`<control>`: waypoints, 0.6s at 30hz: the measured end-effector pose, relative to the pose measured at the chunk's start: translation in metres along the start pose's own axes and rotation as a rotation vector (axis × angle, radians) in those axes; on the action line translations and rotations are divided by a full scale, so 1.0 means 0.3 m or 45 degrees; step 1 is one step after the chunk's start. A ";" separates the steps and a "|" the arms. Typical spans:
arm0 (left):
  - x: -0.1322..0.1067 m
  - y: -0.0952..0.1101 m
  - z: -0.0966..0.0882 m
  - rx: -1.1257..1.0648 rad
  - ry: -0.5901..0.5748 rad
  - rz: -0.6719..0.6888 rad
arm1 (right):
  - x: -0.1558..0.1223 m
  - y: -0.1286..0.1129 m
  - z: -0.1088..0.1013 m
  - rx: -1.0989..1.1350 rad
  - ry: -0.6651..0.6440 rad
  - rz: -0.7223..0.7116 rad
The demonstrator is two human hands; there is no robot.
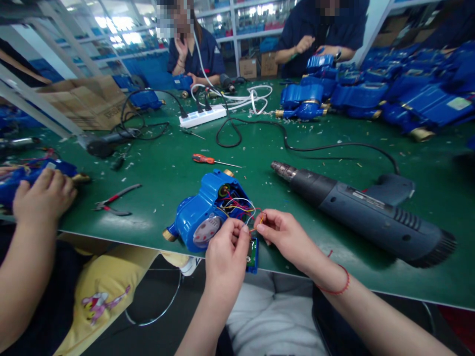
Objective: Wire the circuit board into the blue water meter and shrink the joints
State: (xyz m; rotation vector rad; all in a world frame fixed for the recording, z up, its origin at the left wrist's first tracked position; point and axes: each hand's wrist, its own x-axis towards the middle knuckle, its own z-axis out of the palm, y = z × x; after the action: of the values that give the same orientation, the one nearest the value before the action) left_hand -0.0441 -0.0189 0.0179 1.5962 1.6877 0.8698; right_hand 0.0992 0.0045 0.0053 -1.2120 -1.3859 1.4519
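A blue water meter (202, 212) lies at the near edge of the green table (260, 153), its cover open with coloured wires (243, 207) spilling out. My left hand (227, 254) is closed, pinching the wires beside the meter's dial. My right hand (284, 232) pinches the wire ends just to the right; it wears a red string bracelet. A small green circuit board (253, 254) hangs below the wires between my hands.
A dark heat gun (363, 212) lies to the right, its cord trailing back. An orange screwdriver (208, 159), pliers (113, 200) and a white power strip (202, 116) sit further off. Several blue meters (371, 94) pile at back right. A co-worker's hand (42, 198) rests left; two people sit opposite.
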 end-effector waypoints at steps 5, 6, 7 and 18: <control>-0.005 -0.002 -0.006 -0.001 -0.027 0.020 | 0.001 -0.009 -0.005 0.042 -0.039 0.006; -0.006 -0.002 -0.008 -0.005 -0.036 0.013 | 0.000 -0.011 -0.006 0.054 -0.035 0.013; -0.006 -0.002 -0.011 -0.008 -0.046 0.005 | -0.002 -0.012 -0.007 0.065 -0.028 0.025; -0.003 -0.011 -0.012 -0.002 -0.145 0.032 | -0.019 -0.018 0.011 -0.049 0.127 -0.047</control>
State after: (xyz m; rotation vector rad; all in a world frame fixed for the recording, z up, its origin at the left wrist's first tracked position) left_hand -0.0488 -0.0199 0.0173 1.6372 1.5906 0.7770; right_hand 0.0970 -0.0012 0.0111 -1.2591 -1.3674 1.3270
